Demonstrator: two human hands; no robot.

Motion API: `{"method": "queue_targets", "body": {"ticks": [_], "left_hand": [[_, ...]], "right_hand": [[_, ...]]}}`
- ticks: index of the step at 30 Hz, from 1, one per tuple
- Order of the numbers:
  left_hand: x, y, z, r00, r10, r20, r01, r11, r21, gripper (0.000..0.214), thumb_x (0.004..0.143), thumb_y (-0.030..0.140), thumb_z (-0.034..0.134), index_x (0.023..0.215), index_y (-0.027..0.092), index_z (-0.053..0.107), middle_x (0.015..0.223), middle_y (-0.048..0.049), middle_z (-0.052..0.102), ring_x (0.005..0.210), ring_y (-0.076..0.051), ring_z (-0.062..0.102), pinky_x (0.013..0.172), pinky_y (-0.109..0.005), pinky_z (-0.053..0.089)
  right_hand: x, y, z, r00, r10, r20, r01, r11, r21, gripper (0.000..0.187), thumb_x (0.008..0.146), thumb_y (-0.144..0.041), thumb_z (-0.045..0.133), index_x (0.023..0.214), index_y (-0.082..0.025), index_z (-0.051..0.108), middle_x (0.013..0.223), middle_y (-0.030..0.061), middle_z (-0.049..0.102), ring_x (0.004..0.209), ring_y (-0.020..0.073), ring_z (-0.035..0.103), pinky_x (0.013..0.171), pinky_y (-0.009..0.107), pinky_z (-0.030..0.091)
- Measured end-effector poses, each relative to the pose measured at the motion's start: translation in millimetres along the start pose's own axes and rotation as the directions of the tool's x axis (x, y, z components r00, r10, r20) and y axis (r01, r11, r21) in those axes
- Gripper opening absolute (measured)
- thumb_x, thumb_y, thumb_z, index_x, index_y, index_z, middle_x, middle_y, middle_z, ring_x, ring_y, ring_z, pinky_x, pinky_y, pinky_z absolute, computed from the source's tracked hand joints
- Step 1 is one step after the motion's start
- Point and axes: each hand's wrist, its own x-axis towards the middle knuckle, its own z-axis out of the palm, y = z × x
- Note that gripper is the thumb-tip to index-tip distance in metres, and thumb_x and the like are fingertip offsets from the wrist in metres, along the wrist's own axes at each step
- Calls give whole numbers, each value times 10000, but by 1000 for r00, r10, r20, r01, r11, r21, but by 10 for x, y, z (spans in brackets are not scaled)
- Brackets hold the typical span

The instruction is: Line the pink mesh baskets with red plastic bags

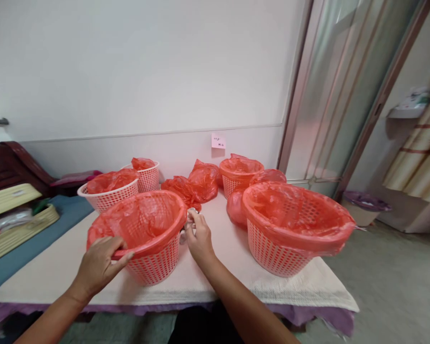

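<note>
A white perforated plastic basket [154, 265], lined with a red plastic bag [143, 220] folded over its rim, stands at the front left of the table. My left hand [102, 263] grips its near-left rim, the thumb outside along the bag. My right hand [199, 234] is at the basket's right side, its fingers pinched together by the rim. Something small, whitish and partly dark shows at those fingertips; its kind cannot be made out. To the right stands a larger basket [279, 248], also lined with a red bag, which neither hand touches.
Two lined white baskets [120, 195] [149, 179] stand at the back left, another basket [231, 185] at the back right. Crumpled red bags [204, 181] lie between them. A pink note [218, 141] is on the wall. A yellow container [39, 224] sits at far left.
</note>
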Motion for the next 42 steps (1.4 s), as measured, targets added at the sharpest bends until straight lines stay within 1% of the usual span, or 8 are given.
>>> {"method": "queue_targets", "body": {"ticks": [1,4,8,16,22,28,34,42], "left_hand": [[0,3,-3,1000,-2,5,2,1000,2,400,885,575,469,717,215,512,671,7,558,658,-193,511,685,-331,343],[-3,10,-9,1000,-8,14,8,1000,6,394,873,576,492,711,217,504,669,9,550,659,-195,505,683,-329,339],[7,33,-18,1000,-8,21,8,1000,6,389,861,577,520,713,218,505,677,10,556,667,-194,508,693,-328,342],[22,81,-48,1000,-11,12,11,1000,10,399,858,583,531,702,216,529,669,11,569,660,-192,520,686,-326,345],[9,53,-36,1000,-17,15,16,1000,15,397,849,593,539,716,219,546,680,6,588,667,-194,527,688,-326,354],[13,34,-35,1000,-11,2,11,1000,28,399,848,594,535,706,222,550,675,4,595,663,-190,527,681,-320,361],[-1,42,-38,1000,5,-1,-5,1000,19,387,856,579,529,701,225,550,665,7,596,647,-183,528,673,-315,371],[-27,-2,-22,1000,22,-15,-22,1000,7,321,836,534,581,726,234,554,682,7,597,660,-185,546,670,-304,403]], "right_hand": [[68,21,18,987,156,-28,-151,981,123,337,779,-166,530,1106,-194,604,1036,67,631,970,193,592,872,323,478],[240,92,98,864,503,2,-463,793,395,265,746,-225,533,1008,-199,569,771,-12,600,669,139,577,618,251,466],[377,200,186,786,606,127,-578,645,501,154,737,-289,531,863,-204,506,594,-71,503,472,84,469,486,201,375],[435,342,251,726,618,302,-646,464,606,163,613,-199,613,721,-203,491,556,-68,510,461,75,468,457,182,361],[295,572,204,686,645,337,-680,404,612,148,671,-212,655,715,-188,516,508,-70,491,430,67,440,424,165,313],[299,546,194,674,616,408,-692,334,640,234,781,-390,661,819,-194,539,598,-33,590,517,100,560,511,197,426],[337,489,218,707,524,474,-680,322,659,208,654,-217,714,746,-197,529,563,-71,530,487,76,468,504,192,400],[-9,858,223,680,536,500,-720,362,592,223,613,-266,689,748,-188,530,583,-64,511,506,68,466,496,183,340]]}}
